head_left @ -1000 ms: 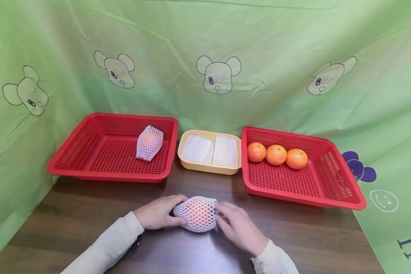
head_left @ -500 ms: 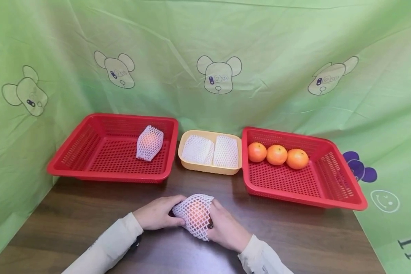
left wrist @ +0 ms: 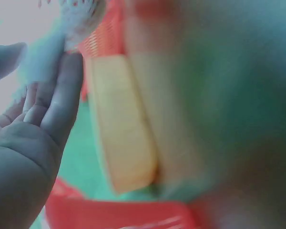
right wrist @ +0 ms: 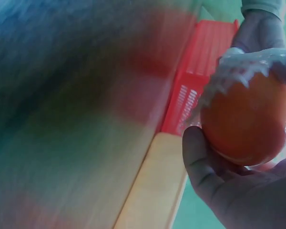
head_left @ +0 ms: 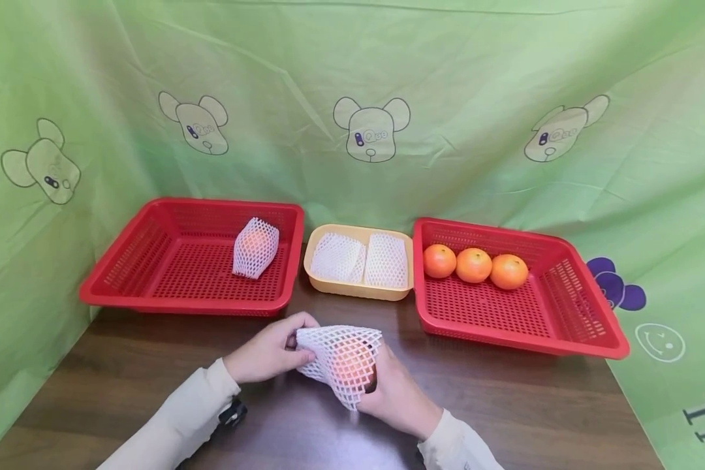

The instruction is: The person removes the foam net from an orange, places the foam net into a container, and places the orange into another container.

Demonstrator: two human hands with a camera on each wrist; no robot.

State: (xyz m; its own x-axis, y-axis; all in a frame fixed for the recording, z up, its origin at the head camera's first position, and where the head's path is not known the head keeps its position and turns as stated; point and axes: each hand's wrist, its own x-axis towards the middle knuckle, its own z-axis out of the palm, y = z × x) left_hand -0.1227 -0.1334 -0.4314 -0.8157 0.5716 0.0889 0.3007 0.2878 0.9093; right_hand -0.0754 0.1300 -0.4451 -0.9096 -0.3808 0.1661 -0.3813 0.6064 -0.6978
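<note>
An orange (head_left: pixel 354 364) sits partly inside a white foam net sleeve (head_left: pixel 316 344) above the front middle of the table. My left hand (head_left: pixel 266 351) pinches the sleeve's left end between thumb and fingers. From the right, my right hand (head_left: pixel 401 391) grips the orange and the sleeve's open edge. In the right wrist view, the bare lower side of the orange (right wrist: pixel 245 124) shows between thumb and fingers, with netting over its top. The left wrist view shows the left hand (left wrist: pixel 35 114) at the blurred, overexposed sleeve.
A red basket (head_left: pixel 170 304) at back left holds a netted orange (head_left: pixel 256 247). In the middle, a yellow tray (head_left: pixel 358 291) holds white net sleeves (head_left: pixel 386 260). Another red basket (head_left: pixel 523 341) at right contains three bare oranges (head_left: pixel 474 265). A green curtain (head_left: pixel 282 163) hangs behind.
My right hand has gone from touching the sleeve's right end to gripping the orange through its opening. The orange has shifted right within the sleeve, whose left end now looks flatter and emptier.
</note>
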